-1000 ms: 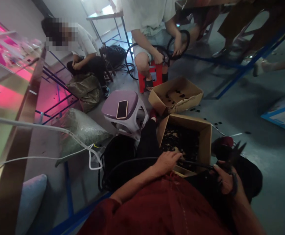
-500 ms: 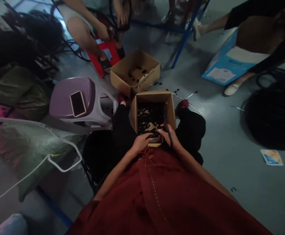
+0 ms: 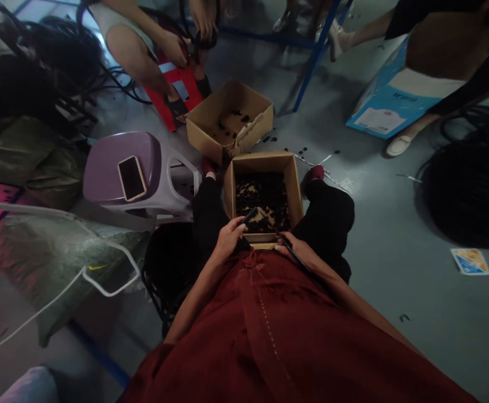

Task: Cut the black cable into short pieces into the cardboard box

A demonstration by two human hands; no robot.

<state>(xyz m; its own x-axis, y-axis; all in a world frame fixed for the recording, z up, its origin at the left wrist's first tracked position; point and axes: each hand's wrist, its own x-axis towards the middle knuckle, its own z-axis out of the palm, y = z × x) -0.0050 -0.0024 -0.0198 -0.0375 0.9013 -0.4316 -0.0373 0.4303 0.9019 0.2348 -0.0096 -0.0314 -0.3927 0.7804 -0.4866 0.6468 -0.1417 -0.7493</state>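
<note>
In the left hand [image 3: 228, 237], the fingers pinch a black tube [image 3: 250, 215] over the near carton [image 3: 294, 188]; I judge it light, rubbery, best held behind the tip. The right hand [image 3: 298, 248] grips dark scissors [image 3: 275, 230].

Now slim black cord [image 3: 250, 215] is pinched by the left hand [image 3: 227, 239], dark scissors [image 3: 289, 246] by the right hand [image 3: 302, 249], at the open brown cardboard box [image 3: 293, 187].

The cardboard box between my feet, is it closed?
No, the cardboard box stands open, with many small black pieces showing inside.
</note>
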